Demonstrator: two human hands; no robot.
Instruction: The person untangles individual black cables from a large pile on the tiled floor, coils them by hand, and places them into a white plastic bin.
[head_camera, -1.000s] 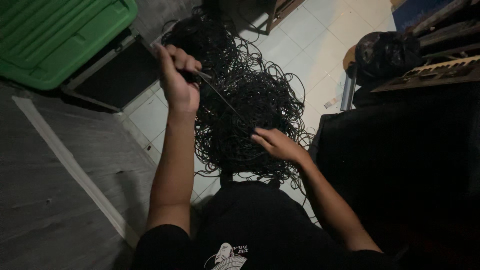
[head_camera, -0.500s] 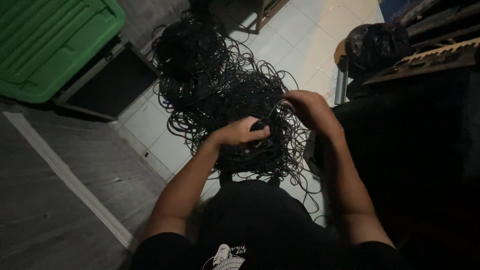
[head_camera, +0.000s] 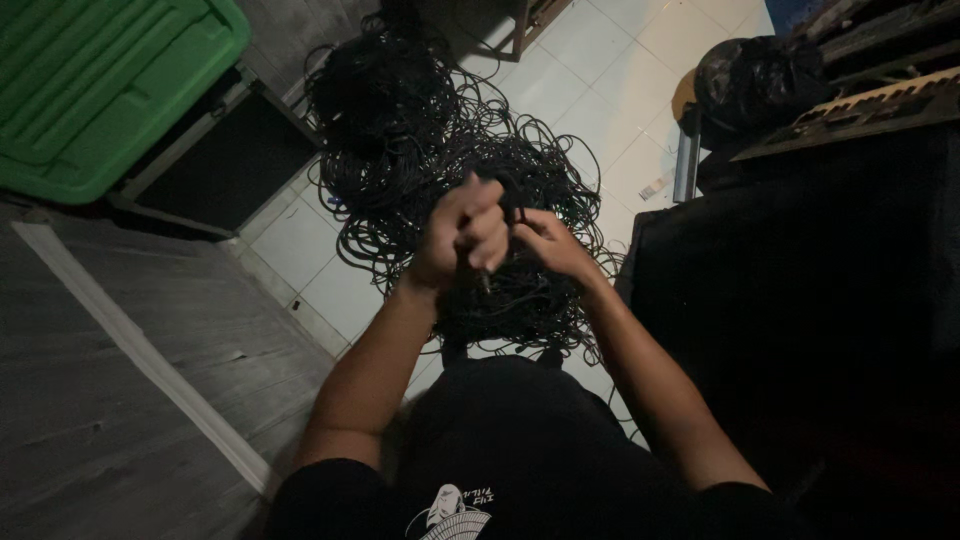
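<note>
I judge this as untangling: my left hand (head_camera: 462, 232) is fisted on a cable end, my right hand (head_camera: 545, 243) pinches strands, both over the cable pile (head_camera: 440, 150). Next: pull gently.

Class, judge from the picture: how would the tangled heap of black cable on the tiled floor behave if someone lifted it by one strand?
The tangled black cable heap would probably sag and trail, since its loops lie limp. It likely comes up as a clump, because the strands interlock. The left hand and right hand grip strands, suggesting it is not slippery.
</note>
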